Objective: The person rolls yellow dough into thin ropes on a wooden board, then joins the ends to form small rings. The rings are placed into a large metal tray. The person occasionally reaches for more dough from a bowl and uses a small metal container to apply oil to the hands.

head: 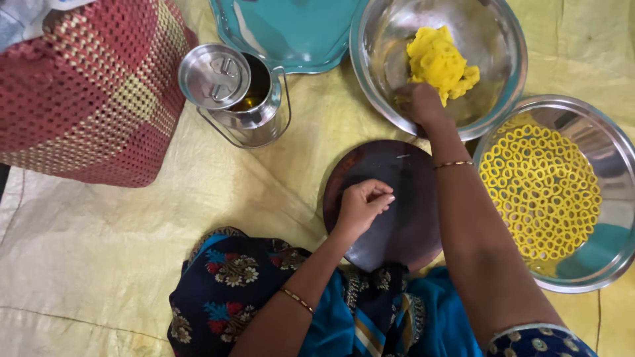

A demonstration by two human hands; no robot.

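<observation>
On round dark board: left hand loosely clenched | right hand grasping yellow dough | steel bowl

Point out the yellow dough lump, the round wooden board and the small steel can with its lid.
Yellow dough lump (436, 61), head view: middle of the lump.
Round wooden board (403, 218), head view: bare surface right of centre.
Small steel can (261, 116), head view: its side wall.
</observation>
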